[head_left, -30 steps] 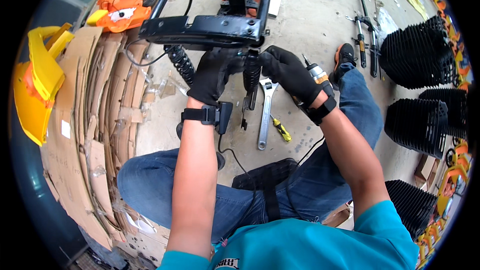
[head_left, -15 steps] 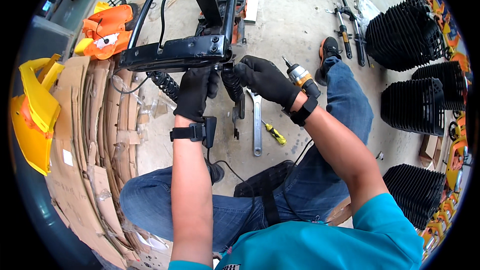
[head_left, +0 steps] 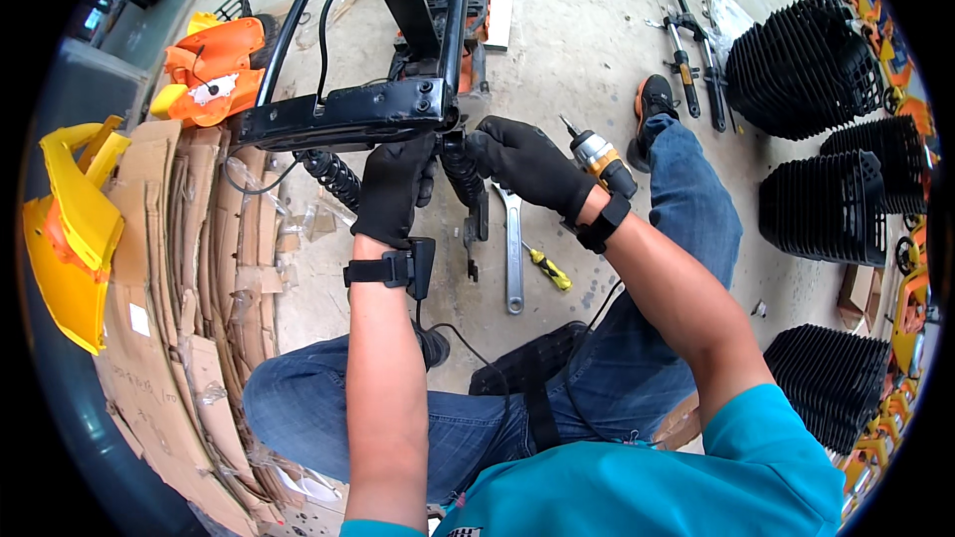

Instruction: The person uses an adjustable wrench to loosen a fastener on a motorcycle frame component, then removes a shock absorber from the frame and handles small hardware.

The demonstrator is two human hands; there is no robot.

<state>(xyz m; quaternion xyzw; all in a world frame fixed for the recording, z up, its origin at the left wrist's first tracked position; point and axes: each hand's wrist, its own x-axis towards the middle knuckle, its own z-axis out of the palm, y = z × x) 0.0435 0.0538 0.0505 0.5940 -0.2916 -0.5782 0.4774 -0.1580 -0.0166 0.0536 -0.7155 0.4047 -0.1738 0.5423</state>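
A black metal vehicle frame (head_left: 348,114) with a thick rear crossbar stands in front of me. Two black coil-spring shock absorbers hang beneath it, the left shock absorber (head_left: 330,179) and the right shock absorber (head_left: 464,171). In a black glove, my left hand (head_left: 394,189) is closed just under the crossbar, between the two springs; whatever its curled fingers hold is hidden. My right hand (head_left: 532,164), also gloved, has its fingers closed against the right shock absorber's upper end, where a small bolt joint (head_left: 453,124) shows. I cannot make out what is pinched there.
An adjustable wrench (head_left: 513,254), a yellow screwdriver (head_left: 550,270) and a cordless driver (head_left: 602,161) lie close by. Stacked flattened cardboard (head_left: 149,268) and yellow panels (head_left: 75,229) line the left. Black baskets (head_left: 806,60) and fork tubes (head_left: 696,50) are at right.
Both hands stay at nearly the same spots under the crossbar. My left wrist has shifted slightly to the right, and the whole view has moved a little.
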